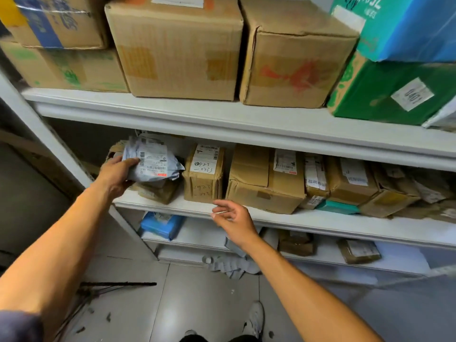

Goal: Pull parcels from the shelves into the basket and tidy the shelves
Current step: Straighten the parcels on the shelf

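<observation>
My left hand [116, 175] grips a grey plastic mailer parcel [154, 160] with a white barcode label, at the left end of the middle shelf [172, 206]. Beneath the mailer lies a small brown box [158, 192]. My right hand [233, 219] hovers in front of the shelf edge with fingers loosely curled and nothing in it. Just behind it stands a small cardboard box [203, 172] with handwriting on its label. A wider cardboard box [265, 178] and several more parcels [350, 180] fill the shelf to the right. No basket is in view.
Large cartons [177, 48] and a green box [394, 92] crowd the upper shelf. On the bottom shelf sit a blue packet [161, 224] and small brown parcels [359, 250]. A grey mailer [229, 265] lies on the tiled floor; dark rods [116, 285] lie at the left.
</observation>
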A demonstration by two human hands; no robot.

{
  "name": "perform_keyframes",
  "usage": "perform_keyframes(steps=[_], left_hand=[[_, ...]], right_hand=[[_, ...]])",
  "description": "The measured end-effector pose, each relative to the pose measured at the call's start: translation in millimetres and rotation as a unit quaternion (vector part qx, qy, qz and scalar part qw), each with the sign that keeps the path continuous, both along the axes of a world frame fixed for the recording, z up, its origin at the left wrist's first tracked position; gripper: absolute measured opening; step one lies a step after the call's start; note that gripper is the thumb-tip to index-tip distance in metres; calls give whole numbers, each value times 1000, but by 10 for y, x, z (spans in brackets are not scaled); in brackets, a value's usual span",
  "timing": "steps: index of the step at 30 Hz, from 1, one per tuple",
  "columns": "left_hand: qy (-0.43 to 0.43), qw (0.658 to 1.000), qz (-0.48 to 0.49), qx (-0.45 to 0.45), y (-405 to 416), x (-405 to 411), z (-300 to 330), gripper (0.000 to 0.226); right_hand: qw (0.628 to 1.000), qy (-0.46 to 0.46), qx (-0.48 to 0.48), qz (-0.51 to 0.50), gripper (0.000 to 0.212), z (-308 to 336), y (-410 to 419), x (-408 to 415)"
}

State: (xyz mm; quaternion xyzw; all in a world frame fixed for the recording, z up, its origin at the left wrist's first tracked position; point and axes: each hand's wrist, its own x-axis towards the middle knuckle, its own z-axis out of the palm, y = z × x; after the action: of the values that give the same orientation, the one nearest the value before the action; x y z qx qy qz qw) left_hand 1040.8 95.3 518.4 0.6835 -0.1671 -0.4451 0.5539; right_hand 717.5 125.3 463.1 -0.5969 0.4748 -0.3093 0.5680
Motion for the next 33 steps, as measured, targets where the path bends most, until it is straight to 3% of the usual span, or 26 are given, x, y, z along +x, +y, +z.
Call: perform_keyframes(steps=[3,6,7,9,11,12,16,18,21,25,29,33], left_hand=[[-171,982,-3,76,-208,171,-63,38],[-364,897,-1,253,-224,-97,-99,59],[-421,874,-2,242,-199,-284,-114,62],[-493,863,-59,88,-127,-756,-105,58],[-480,862,-150,-58,-61,-1322,-91,39],[-458,862,-199,-89,-55,-1603,-70,31],[-383,865,-322,-42,-239,-2364,-82,54],[-411,856,-315,-8,-356,-2519,-77,54],[-342,892,-293,34,-440,-2628,-96,43],[-333,910,-237,74,-467,-2697,-305,55],[-340,916,-195,91,-184,-2844,-369,48],[-275,942,-175,79,330,-2807,-476,48]], right_hand=[[998,29,15,-55,32,-120,-33,-284],[982,58,15,-180,39,-206,-51,-613],[969,69,4,-237,44,-221,-67,-714],[934,92,-17,-346,56,-238,-143,-903],[906,106,-16,-409,70,-236,-260,-1071],[900,107,-9,-422,77,-237,-325,-1147],[914,97,51,-390,79,-184,-552,-1369],[927,91,83,-356,75,-129,-671,-1421],[936,107,92,-322,72,-71,-745,-1459],[944,132,71,-292,67,-85,-692,-1579],[943,151,46,-294,52,-125,-544,-1794],[938,116,28,-325,40,-187,-165,-1981]])
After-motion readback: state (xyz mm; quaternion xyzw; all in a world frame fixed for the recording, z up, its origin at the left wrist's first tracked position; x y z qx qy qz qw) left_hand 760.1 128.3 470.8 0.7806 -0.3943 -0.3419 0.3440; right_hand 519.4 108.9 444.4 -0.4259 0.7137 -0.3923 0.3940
